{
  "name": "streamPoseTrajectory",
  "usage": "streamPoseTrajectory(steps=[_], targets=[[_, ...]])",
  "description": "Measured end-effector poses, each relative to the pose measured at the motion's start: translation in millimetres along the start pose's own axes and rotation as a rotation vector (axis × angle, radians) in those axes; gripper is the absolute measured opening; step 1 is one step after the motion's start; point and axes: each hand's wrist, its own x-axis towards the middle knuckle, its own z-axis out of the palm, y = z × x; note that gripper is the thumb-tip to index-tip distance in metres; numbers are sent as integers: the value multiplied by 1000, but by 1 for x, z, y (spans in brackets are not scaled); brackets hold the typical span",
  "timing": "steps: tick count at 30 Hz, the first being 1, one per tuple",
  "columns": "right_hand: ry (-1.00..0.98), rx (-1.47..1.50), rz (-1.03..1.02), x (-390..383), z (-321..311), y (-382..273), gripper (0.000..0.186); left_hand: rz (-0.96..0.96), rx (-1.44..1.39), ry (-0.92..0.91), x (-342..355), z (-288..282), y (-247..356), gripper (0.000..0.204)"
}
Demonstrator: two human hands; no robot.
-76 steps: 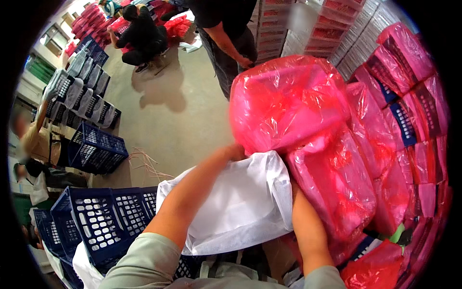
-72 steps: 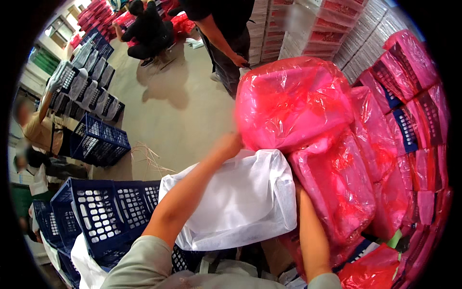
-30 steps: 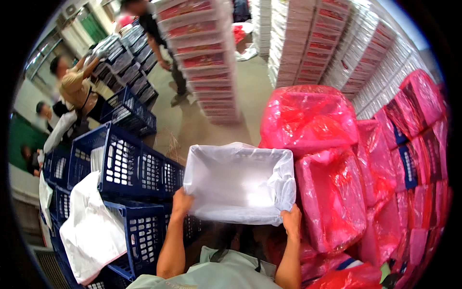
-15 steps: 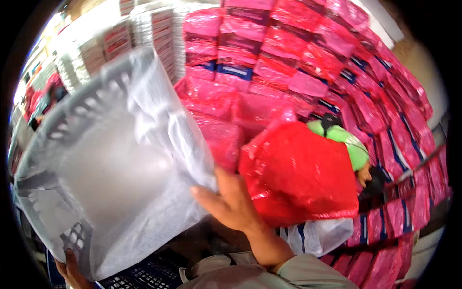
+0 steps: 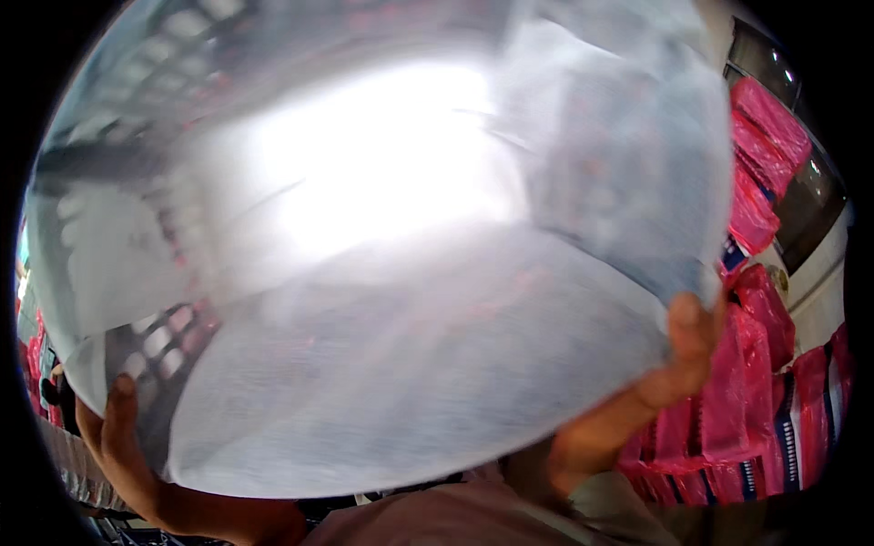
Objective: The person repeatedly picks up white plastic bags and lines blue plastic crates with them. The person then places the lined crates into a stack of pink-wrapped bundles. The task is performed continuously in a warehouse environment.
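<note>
The person's left hand and right hand grip opposite edges of a white-lined crate, fingers curled around it, raised overhead. It blocks the view, so it could strike the stacked pink packages alongside.

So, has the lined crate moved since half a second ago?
Yes. The crate rose toward the camera and now hides most of the pink stacks, gripped by left hand and right hand.

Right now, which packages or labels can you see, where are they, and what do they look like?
Crate lined with a white bag: raised close overhead, fills the view; left hand and right hand grip its edges.
Pink-wrapped packages: stacked at right, flat, glossy.
Labels: none readable.
</note>
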Motion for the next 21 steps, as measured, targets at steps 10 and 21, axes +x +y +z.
streamPoseTrajectory(steps=[10, 21], targets=[[223, 55, 533, 21, -282, 97, 54, -186, -452, -943, -210, 259, 149, 29], [-183, 83, 1190, -30, -333, 316, 40, -665, -139, -1180, -368, 372, 16, 33]])
